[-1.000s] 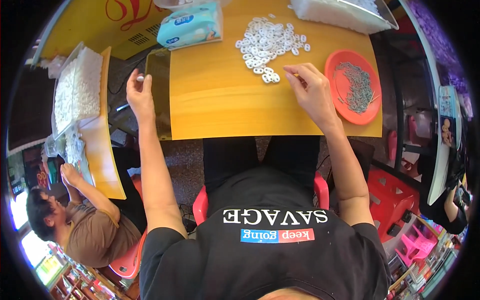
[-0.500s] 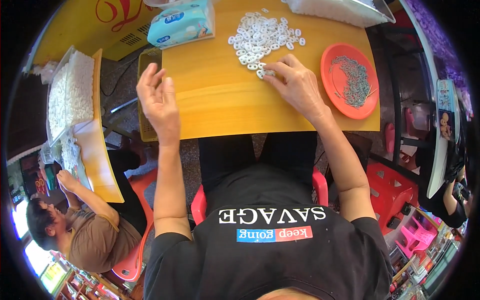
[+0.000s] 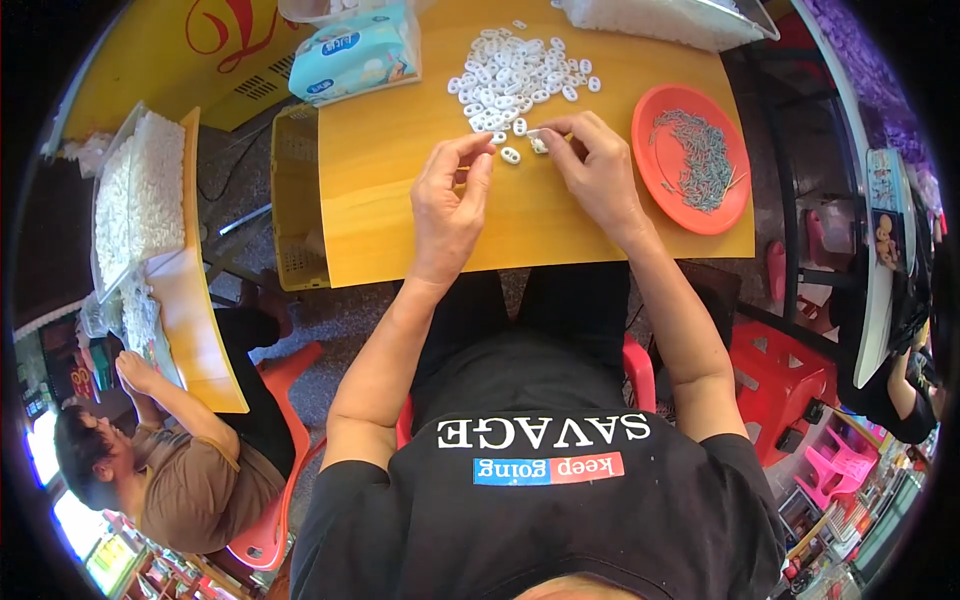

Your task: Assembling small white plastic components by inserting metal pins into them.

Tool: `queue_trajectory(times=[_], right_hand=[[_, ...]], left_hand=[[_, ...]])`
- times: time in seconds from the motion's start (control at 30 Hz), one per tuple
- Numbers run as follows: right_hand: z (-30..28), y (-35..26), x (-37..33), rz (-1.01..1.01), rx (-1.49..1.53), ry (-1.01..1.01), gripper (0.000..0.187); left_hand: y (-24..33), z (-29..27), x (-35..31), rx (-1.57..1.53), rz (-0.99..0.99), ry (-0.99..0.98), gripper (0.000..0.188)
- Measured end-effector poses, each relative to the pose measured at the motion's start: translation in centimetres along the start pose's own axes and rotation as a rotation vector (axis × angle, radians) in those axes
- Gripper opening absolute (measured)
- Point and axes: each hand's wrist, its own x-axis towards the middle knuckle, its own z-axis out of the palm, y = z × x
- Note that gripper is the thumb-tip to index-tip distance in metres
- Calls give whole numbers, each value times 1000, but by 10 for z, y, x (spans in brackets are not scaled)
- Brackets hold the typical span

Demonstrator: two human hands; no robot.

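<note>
On the yellow table lies a loose pile of small white oval plastic pieces point(image 3: 515, 70), each with two holes. My right hand point(image 3: 597, 178) is closed in a pinch on one small white plastic piece point(image 3: 539, 145) at the pile's near edge. Facing it, my left hand point(image 3: 448, 205) is half curled, thumb and index finger apart, and no held thing shows. Its index fingertip is close to a white piece at the pile's edge. A single oval piece point(image 3: 511, 156) lies between the two hands. To the right, a red plate point(image 3: 648, 172) bears many small grey metal screws or pins.
A blue tissue pack point(image 3: 355, 55) stands at the table's far left. At the far right is a clear bin point(image 3: 670, 25) of white parts. A yellow crate point(image 3: 298, 200) sits left of the table. Further left, a person point(image 3: 190, 455) works at another table.
My left hand has moved right and inward, from the table's left side to near the pile. My right hand has shifted slightly right and nearer me, with a white piece in its pinch.
</note>
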Motion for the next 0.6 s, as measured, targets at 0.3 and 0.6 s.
queue_trajectory(times=[0.3, 0.6], right_hand=[[-17, -22, -6, 603, 942, -148, 24], [-19, -31, -9, 392, 578, -101, 19]], left_hand=[[16, 23, 5, -195, -93, -103, 20], [24, 27, 7, -350, -227, -104, 11]])
